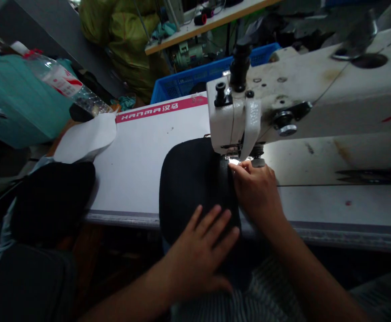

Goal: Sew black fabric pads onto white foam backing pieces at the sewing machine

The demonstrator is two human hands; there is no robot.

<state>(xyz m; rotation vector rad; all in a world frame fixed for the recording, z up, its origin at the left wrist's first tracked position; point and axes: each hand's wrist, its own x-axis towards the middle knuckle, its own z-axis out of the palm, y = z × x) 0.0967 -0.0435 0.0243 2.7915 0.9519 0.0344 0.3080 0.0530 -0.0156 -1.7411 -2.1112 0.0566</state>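
Observation:
A black fabric panel [191, 179] with rounded corners lies on the sewing table, its right edge under the needle area of a white sewing machine [229, 120]. My left hand [205, 250] rests on the lower part of the panel, fingers spread and flat. Close to the lit presser foot [230, 158], my right hand [258, 190] has thumb and fingertips pinched at the panel's right edge. A darker, textured strip [224, 172] runs along that edge. The panel's near end hangs over the table's front edge.
The white table [131, 170] carries dark scissors or snips [369, 175] at right. White cut pieces [86, 136] and a black piece [52, 197] lie at left. Beyond are a plastic bottle [64, 82], a teal container [17, 98] and a blue crate [182, 85].

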